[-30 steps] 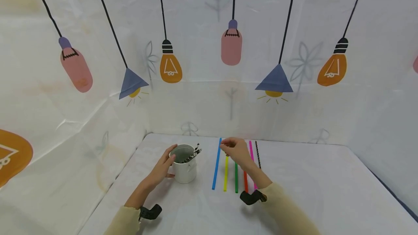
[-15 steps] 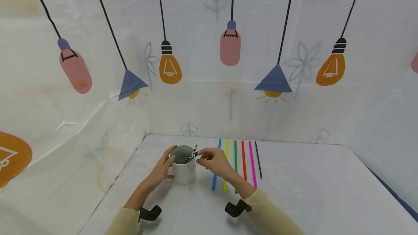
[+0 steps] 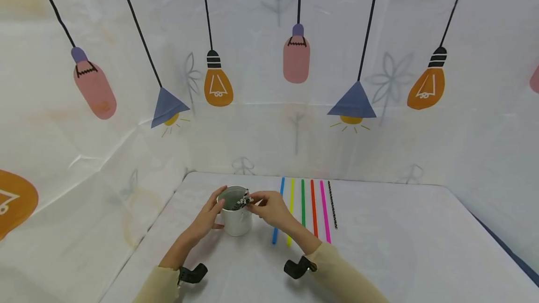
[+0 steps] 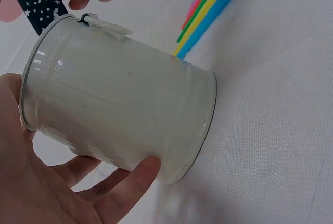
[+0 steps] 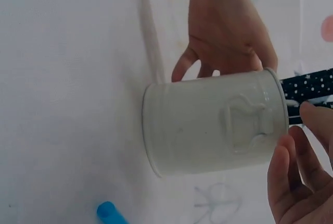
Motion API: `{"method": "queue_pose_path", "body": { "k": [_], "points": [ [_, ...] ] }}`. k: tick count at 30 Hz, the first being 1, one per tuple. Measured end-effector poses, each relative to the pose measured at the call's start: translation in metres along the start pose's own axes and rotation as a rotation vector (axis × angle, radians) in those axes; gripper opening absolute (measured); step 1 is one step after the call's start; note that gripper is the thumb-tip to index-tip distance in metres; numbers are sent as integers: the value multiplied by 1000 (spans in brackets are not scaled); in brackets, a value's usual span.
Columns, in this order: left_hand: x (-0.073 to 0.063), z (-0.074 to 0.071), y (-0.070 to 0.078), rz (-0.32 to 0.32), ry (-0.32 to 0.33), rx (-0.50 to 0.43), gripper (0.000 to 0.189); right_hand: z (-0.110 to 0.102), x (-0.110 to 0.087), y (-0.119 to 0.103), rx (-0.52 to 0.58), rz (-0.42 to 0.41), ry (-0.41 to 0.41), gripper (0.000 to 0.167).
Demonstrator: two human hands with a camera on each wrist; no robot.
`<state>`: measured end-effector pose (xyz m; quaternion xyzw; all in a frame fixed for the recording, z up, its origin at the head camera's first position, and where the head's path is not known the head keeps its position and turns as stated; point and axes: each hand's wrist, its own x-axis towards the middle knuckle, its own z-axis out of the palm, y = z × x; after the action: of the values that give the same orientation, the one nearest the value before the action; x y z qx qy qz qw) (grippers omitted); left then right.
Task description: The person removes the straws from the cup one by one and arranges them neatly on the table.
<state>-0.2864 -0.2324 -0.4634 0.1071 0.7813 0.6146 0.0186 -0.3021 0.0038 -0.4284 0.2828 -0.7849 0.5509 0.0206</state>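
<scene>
Cup (image 3: 237,223): one, upright, right of the left hand (image 3: 206,216), which grips it.
Right hand (image 3: 273,208): at the cup's right rim, pinching a patterned straw (image 4: 34,0).
Straws in cup (image 3: 240,204): at least two; full count unclear.
Straw row (image 3: 302,200): six, right of cup.
Table (image 3: 404,237) edges: behind and left of cup.
Room: tabletop extending right of cup, past straw row.

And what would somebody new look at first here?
Probably the orange light bulbs printed on the white backdrop, high behind the table. Next, maybe, the row of bright straws on the table, beside the pale can. The left hand holds that can, with starry black straws poking out.
</scene>
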Motion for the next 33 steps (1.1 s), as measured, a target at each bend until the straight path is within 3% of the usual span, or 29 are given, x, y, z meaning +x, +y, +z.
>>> {"method": "queue_pose_path", "body": {
  "k": [7,10,18,25,33],
  "points": [
    [0,1,2,16,-23,-14,52,-1,-2,-7,-31,-32,35,13],
    [1,1,1,13,-24,-12,51,-9,-5,-14,12,-59,37,13],
    [2,-1,-1,-3,-6,-9,48,-48,-21,-70,92,-44,-18,13],
    [2,-1,-1,-5,-9,2,47,-90,-20,-58,219,-5,16,17],
    [1,0,0,-11,0,17,47,-133,-31,-60,279,-89,102,26]
  ]
}}
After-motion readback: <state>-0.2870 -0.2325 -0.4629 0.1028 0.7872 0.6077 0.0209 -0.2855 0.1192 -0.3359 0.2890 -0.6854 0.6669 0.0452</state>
